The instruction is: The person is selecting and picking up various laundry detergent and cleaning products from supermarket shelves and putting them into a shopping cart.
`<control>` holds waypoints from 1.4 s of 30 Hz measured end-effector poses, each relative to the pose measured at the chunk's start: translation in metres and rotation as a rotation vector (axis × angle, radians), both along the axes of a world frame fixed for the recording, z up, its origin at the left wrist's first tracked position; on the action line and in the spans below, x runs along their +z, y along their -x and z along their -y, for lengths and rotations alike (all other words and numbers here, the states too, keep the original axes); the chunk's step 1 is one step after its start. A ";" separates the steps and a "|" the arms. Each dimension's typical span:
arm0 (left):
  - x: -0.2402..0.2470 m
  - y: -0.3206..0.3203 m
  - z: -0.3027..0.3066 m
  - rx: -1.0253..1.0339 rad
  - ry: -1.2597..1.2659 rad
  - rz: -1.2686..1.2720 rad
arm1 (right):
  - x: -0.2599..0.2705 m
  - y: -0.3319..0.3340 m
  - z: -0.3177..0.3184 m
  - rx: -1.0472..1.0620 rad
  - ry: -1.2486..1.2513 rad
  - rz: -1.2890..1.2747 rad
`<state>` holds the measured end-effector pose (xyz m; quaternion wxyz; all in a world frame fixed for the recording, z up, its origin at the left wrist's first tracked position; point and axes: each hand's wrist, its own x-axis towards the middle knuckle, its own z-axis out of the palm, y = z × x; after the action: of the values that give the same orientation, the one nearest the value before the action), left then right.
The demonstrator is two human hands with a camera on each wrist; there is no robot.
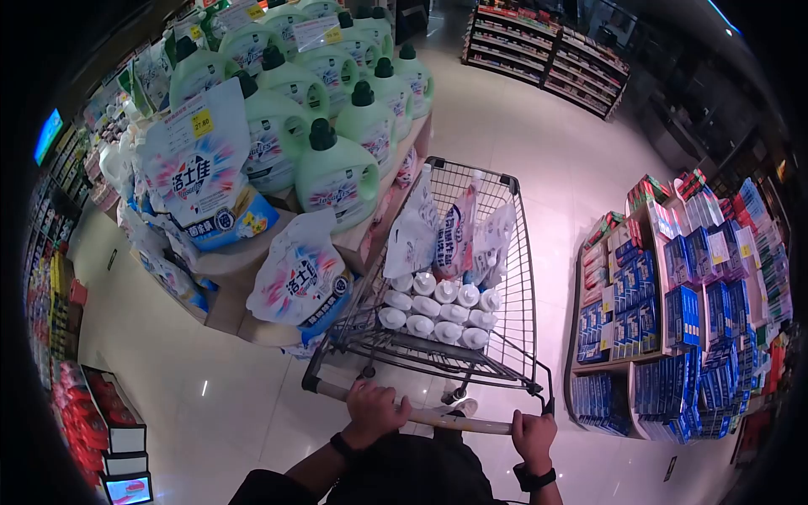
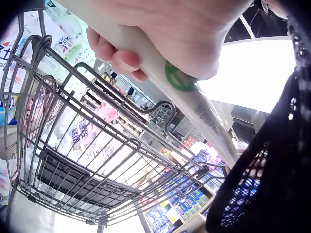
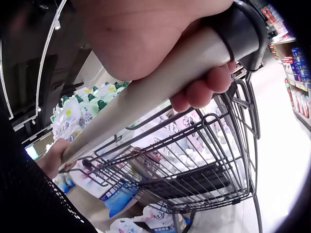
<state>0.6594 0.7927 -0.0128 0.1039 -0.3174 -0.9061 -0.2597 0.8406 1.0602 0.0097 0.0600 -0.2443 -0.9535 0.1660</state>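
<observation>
The person over there is holding 2 hands out in front, apart, their backs facing up. The left hand point(image 1: 376, 414) is curling its fingers into a firm grip, and the right hand point(image 1: 535, 439) is gripping likewise. The left forearm point(image 1: 316, 468) is slanting forward and rightward, and 2 dark bands point(image 1: 343, 447) are circling the wrists.

A shop: past the grip on the cart point(image 1: 528, 278) stand green detergent bottles point(image 1: 337, 181) with yellow price tags point(image 1: 202, 123), and to its right, shelves point(image 1: 619, 366) of boxed goods.
</observation>
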 end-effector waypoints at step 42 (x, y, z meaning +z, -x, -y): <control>0.297 0.022 -0.255 -1.393 -1.092 0.642 | -0.047 0.143 -0.273 -0.125 -0.280 -0.109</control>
<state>0.6376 1.0472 0.2847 -0.1951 -0.6084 -0.2501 -0.7275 0.6978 1.3329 -0.0370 0.1550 -0.2829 -0.9457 0.0403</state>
